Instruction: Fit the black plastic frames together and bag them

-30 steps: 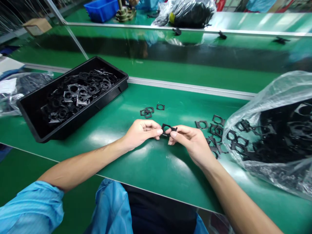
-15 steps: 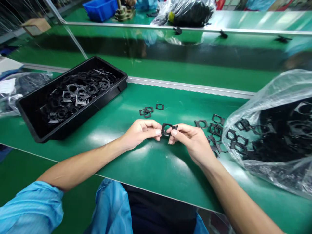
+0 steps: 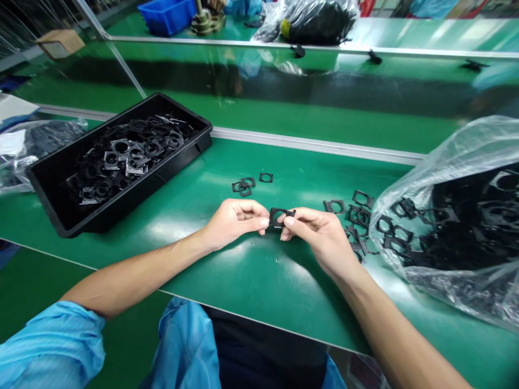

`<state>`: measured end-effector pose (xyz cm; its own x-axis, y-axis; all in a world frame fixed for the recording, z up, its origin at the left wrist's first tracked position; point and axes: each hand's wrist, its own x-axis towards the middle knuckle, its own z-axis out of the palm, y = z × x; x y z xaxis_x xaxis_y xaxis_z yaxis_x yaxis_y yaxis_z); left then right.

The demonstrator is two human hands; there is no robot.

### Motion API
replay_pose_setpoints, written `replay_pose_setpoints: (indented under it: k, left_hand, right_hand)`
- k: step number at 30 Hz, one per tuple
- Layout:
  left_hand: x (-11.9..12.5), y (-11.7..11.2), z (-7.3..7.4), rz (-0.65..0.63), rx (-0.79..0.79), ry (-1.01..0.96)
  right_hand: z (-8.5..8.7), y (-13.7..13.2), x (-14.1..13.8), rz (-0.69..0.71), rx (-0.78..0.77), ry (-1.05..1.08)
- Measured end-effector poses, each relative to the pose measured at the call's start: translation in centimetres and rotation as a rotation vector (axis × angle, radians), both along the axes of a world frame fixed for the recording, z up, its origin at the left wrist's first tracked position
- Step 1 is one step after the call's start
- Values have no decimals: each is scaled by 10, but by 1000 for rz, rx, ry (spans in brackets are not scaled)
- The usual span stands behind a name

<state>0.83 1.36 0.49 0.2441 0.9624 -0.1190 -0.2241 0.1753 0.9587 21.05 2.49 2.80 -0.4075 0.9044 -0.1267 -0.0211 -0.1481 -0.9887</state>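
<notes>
Just above the green bench top, a small black plastic frame (image 3: 278, 216) with a round opening is held between my two hands. My right hand (image 3: 320, 232) pinches its right end between thumb and fingers. At its left edge, the thumb and fingertips of my left hand (image 3: 237, 222) are closed on it. Beyond my hands lie a few similar black frames (image 3: 243, 186), some overlapping, and one single frame (image 3: 266, 177). More black frames (image 3: 359, 215) are scattered to the right of my right hand.
A black tray (image 3: 138, 194) of loose black frames stands at the left. On the right a clear plastic bag (image 3: 405, 189) of them lies open. A metal rail (image 3: 316, 145) runs along the bench's back. A blue bin (image 3: 167, 19) sits farther off.
Almost nothing differs. The frame has turned slightly between my fingers, and both hands stay in the same place.
</notes>
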Motion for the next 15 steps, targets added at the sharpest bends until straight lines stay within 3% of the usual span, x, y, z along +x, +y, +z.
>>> replay_pose_setpoints:
  k: [11,15]
  left_hand:
    - [2,-3,3,31,73,19]
    - [2,-3,2,65,86,109]
  right_hand:
    - [0,-2,-1,-46,52,-36]
    - [0,-2,-2,-59,93,-71]
